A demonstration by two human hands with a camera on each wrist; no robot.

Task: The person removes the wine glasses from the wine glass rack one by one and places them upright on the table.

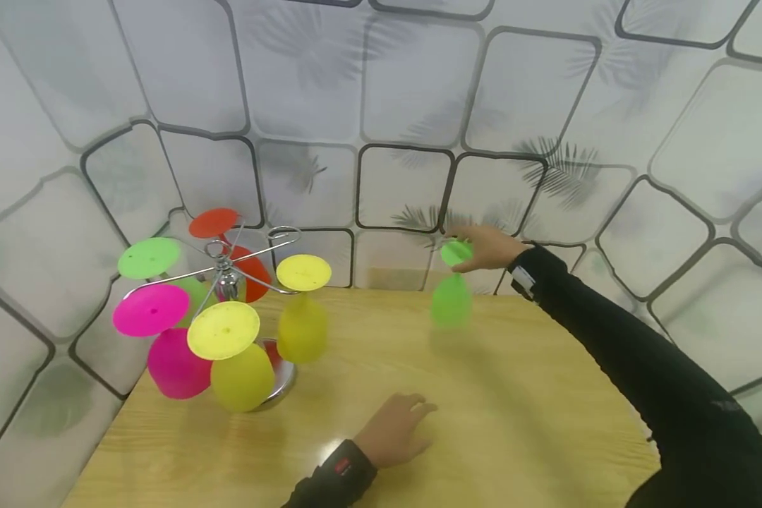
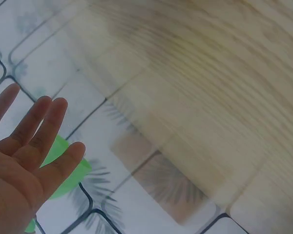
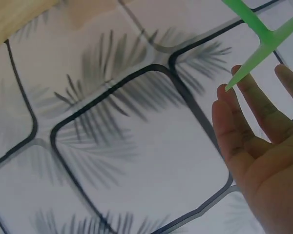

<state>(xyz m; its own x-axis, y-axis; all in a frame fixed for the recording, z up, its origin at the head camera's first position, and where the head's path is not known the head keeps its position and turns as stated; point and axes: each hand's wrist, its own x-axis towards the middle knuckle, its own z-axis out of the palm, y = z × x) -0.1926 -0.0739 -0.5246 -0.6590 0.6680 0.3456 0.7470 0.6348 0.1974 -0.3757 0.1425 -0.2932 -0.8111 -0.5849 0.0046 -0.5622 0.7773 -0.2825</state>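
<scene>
A green plastic goblet (image 1: 452, 300) hangs upside down from my right hand (image 1: 487, 247), held by the rim of its foot above the table's back edge. In the right wrist view the goblet's foot and stem (image 3: 266, 39) show at the fingertips of that hand (image 3: 263, 141). My left hand (image 1: 395, 432) hovers over the front of the table, fingers loosely spread and holding nothing. The left wrist view has this hand (image 2: 31, 156) with part of the green goblet (image 2: 71, 178) behind it. Left of both hands stands a chrome goblet rack (image 1: 227, 283).
Upside-down goblets hang by their feet around the rack: a red one (image 1: 212, 223), a green one (image 1: 149, 257), a pink one (image 1: 178, 363), and two yellow ones, front (image 1: 243, 381) and right (image 1: 302, 328). The wooden table (image 1: 482, 423) meets a patterned wall (image 1: 406, 187) behind.
</scene>
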